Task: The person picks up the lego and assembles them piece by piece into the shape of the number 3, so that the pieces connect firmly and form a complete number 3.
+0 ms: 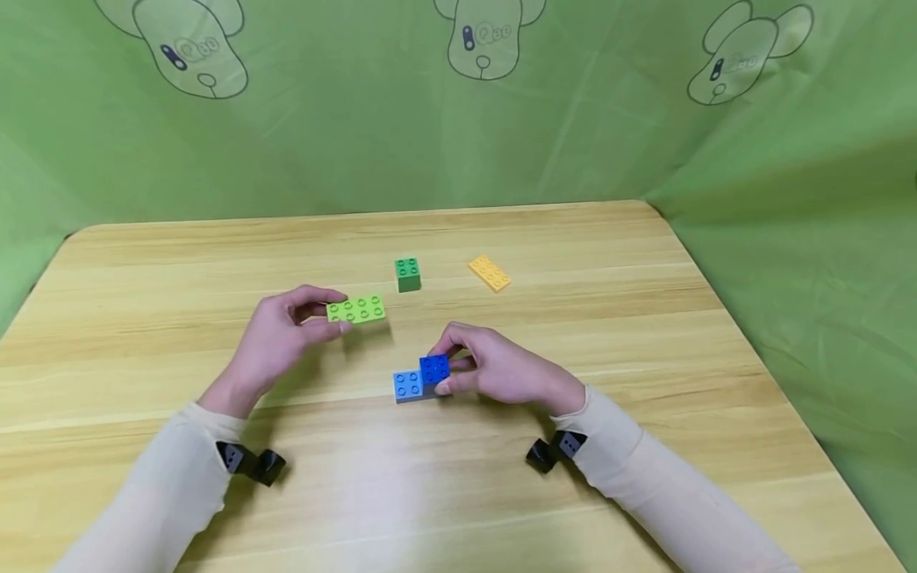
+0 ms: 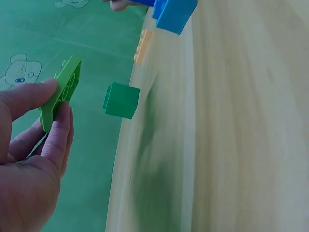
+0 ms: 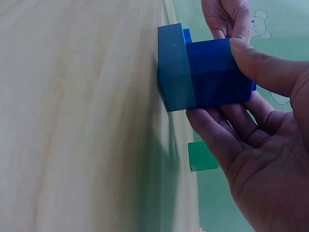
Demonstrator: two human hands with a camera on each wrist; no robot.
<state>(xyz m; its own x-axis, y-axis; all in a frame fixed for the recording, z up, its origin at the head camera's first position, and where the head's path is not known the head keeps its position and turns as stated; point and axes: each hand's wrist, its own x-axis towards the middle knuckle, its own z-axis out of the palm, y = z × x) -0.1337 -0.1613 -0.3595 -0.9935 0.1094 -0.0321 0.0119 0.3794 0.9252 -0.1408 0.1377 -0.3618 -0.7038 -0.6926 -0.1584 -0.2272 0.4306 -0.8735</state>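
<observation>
My left hand (image 1: 275, 338) pinches a flat lime-green building plate (image 1: 364, 309) by its left end, held above the table. In the left wrist view, thumb and fingers press the lime plate (image 2: 63, 94) from two sides, its hollow underside partly visible. With thumb and fingers my right hand (image 1: 501, 366) grips a dark blue square brick (image 1: 434, 368). That brick sits on the right end of a longer light blue brick (image 1: 407, 385), leaving the left studs bare. The right wrist view shows the dark blue brick (image 3: 219, 72) flush against the light blue brick (image 3: 176, 70).
A green square brick (image 1: 407, 274) stands farther back on the wooden table (image 1: 458, 493). To its right lies a flat orange-yellow plate (image 1: 489, 273). Green fabric (image 1: 344, 143) printed with cartoon heads hangs behind the table and along its right side.
</observation>
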